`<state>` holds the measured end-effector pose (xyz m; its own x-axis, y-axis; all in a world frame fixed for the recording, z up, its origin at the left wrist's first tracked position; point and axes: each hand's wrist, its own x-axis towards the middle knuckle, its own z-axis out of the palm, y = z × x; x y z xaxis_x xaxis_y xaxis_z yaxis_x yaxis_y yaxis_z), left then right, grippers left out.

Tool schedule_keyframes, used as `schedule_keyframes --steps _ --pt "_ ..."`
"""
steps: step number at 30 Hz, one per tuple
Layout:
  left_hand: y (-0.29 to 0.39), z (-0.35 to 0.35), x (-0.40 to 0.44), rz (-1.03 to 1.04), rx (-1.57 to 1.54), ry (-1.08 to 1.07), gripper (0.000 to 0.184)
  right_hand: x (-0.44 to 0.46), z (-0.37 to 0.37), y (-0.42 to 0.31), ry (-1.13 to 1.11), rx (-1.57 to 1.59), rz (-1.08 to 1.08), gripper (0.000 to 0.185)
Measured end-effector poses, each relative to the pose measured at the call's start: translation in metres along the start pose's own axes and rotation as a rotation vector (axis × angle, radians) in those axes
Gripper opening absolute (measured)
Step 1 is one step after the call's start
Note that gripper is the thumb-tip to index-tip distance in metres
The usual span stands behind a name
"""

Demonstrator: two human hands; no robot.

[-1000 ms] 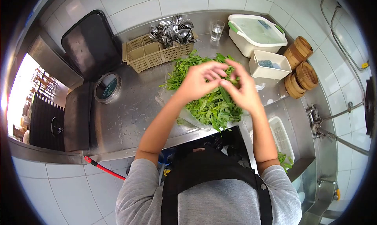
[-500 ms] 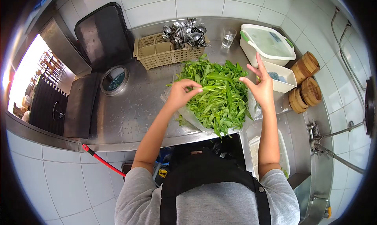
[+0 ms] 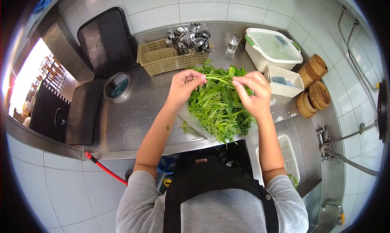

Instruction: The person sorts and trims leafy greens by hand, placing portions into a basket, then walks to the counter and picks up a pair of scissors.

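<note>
A large heap of leafy green vegetable, long stems with narrow leaves [image 3: 221,111], lies on a clear plastic bag [image 3: 194,122] at the counter's front edge. Above the heap, my left hand [image 3: 184,86] pinches one end of a pale green stem [image 3: 218,78] between thumb and fingers. My right hand [image 3: 254,94] is closed on the other end of the same stem, thumb against fingertips. The stem stretches roughly level between the two hands. A small leaf bit clings to my left forearm.
Behind the heap stand a tan cutlery basket [image 3: 168,63] with spoons and a drinking glass [image 3: 233,43]. To the right are a lidded white tub [image 3: 273,50], a small white bin [image 3: 284,82] and bamboo steamers [image 3: 313,97]. A sink holds a white basket [image 3: 289,153].
My right hand has come down and left from its spread pose and closed on the stem. My left hand has moved slightly up and left, still pinching.
</note>
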<state>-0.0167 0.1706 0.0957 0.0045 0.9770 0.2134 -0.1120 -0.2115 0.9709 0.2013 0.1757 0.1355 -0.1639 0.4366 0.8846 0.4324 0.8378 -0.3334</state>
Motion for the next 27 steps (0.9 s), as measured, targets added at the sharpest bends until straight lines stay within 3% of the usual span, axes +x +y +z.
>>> schedule_keyframes --steps 2,8,11,13,14,16,17,19,20,22,24,26,27 --pt "0.000 0.004 0.002 -0.012 -0.009 -0.010 0.013 -0.001 0.002 0.005 -0.170 -0.089 -0.014 0.007" --pt "-0.007 0.010 0.005 0.005 -0.049 -0.067 0.013 -0.008 0.011 0.005 -0.290 -0.204 -0.013 0.004" --pt "-0.011 0.015 0.004 0.039 -0.063 -0.084 0.012 -0.013 0.022 0.010 -0.200 -0.171 0.101 0.002" --pt "-0.016 0.010 0.004 0.027 -0.079 -0.009 0.011 -0.012 0.023 0.017 0.018 -0.043 0.355 0.001" --pt "-0.020 0.007 0.005 0.017 -0.095 0.065 0.011 -0.011 0.020 0.031 0.149 -0.056 0.312 0.001" --pt "-0.029 -0.012 0.007 0.042 -0.202 0.234 0.010 0.004 0.007 0.046 0.242 -0.332 0.183 0.003" --pt "-0.035 -0.025 0.009 0.064 -0.255 0.296 0.009 0.007 0.006 0.044 0.236 -0.328 0.183 0.003" --pt "-0.042 -0.045 0.009 0.083 -0.305 0.363 0.008 0.018 0.003 0.032 0.039 -0.352 0.410 0.006" --pt "-0.047 -0.052 0.010 0.120 -0.347 0.456 0.007 0.020 0.009 0.029 0.034 -0.348 0.408 0.006" --pt "-0.054 -0.058 0.011 0.155 -0.391 0.554 0.006 0.023 0.029 0.016 -0.512 -0.322 0.234 0.009" --pt "-0.061 -0.061 0.013 0.163 -0.337 0.601 0.011 0.010 0.066 0.023 -0.797 -0.303 0.009 0.008" --pt "-0.063 -0.053 0.011 0.147 -0.345 0.615 0.014 -0.001 0.101 0.024 -1.094 -0.383 -0.083 0.011" --pt "-0.063 -0.049 0.011 0.131 -0.351 0.624 0.016 -0.013 0.116 0.037 -1.096 -0.381 -0.091 0.011"
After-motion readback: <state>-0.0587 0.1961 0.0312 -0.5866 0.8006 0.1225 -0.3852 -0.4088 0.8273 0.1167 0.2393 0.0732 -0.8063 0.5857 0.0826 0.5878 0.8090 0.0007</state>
